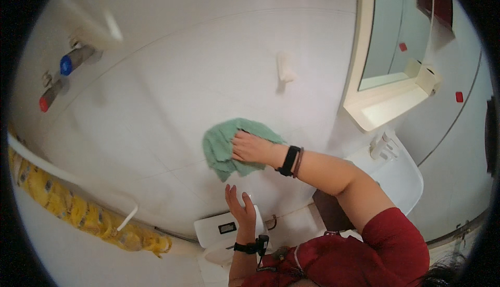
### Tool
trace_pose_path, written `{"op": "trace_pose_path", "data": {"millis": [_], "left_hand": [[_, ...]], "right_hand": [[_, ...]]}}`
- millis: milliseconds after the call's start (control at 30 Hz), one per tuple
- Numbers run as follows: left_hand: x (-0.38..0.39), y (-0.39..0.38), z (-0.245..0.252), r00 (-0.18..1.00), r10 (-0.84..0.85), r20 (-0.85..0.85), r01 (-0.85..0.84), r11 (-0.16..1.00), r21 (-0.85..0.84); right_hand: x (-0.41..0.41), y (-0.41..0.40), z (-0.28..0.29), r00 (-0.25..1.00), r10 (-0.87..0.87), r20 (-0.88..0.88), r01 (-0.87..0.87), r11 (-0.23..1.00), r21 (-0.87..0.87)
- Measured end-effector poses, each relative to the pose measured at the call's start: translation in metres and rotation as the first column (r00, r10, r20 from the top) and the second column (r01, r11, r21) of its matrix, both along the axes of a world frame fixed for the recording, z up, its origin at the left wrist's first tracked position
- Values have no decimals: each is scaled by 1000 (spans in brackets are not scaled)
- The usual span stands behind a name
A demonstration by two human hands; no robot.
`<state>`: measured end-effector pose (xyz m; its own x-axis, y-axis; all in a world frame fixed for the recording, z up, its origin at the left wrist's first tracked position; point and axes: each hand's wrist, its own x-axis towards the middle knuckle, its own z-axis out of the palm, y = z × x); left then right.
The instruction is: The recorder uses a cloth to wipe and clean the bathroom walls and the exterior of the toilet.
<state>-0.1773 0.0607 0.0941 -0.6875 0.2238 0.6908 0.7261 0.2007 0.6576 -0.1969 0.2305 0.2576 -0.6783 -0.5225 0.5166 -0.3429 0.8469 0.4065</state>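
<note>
A green cloth (220, 146) lies spread against the light wall panel (175, 111) in front of me. My right hand (252, 146) presses on the cloth with its fingers partly hidden in the folds; a black band circles that wrist. Lower down, my left hand (241, 208) is raised with its fingers apart and holds nothing. It is just below the cloth's lower edge, in front of the white toilet cistern (213, 226).
A framed mirror with a shelf (384, 111) and a white washbasin (402, 177) are at right. Pipes with a blue cap (66, 65) and a red cap (45, 104) jut out upper left. A yellow shower curtain (90, 220) hangs lower left. A small white holder (285, 68) is on the wall.
</note>
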Motion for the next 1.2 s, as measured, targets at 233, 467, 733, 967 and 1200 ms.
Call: {"op": "trace_pose_path", "data": {"millis": [233,467,733,967,1200], "left_hand": [[8,21,7,995,-83,-57,83,997,0],[15,24,12,995,-87,-53,86,996,-21],[17,33,-9,992,-122,-21,122,992,-25],[27,42,-10,988,-150,-48,146,987,-69],[31,38,-13,981,-190,-39,188,981,-51]], "right_hand": [[-6,-20,179,814,-75,-576,83,997,-12],[51,63,253,704,-572,-421,333,790,-515],[53,164,110,487,-638,-597,203,747,-633],[88,102,-32,795,-607,11,415,531,-739],[76,119,110,658,-523,-542,209,818,-536]]}}
